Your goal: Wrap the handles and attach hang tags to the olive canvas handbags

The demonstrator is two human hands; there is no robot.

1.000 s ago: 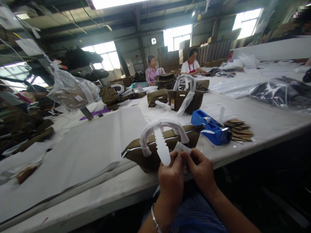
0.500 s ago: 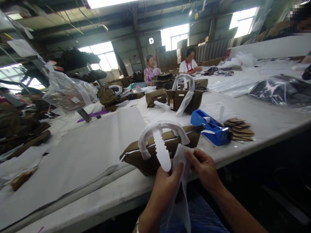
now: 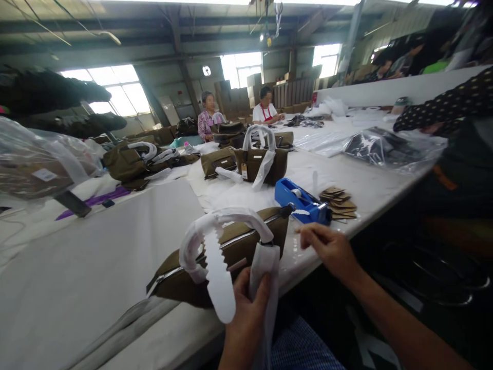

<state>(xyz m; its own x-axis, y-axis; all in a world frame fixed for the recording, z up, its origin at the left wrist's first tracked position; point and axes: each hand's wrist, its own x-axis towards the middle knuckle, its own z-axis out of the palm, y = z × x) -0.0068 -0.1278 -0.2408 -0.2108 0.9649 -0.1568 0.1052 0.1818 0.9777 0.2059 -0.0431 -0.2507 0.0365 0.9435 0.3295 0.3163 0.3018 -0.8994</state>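
Blue checked garment (image 3: 302,343), bare forearms (image 3: 396,313)

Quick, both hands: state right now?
Left hand: closed on the white wrap strip, beside the near bag.
Right hand: fingers curled, nearest the blue tape dispenser; whether it grips anything, cannot tell.

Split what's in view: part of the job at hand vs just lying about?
Job, judging by the hands:
- zipped olive bag, wrapped handle
- white strip, in left hand
- blue tape dispenser, probably; right hand is near it

Apparently lying about:
- fanned brown tags
- purple cloth
- plastic-covered dark bundle
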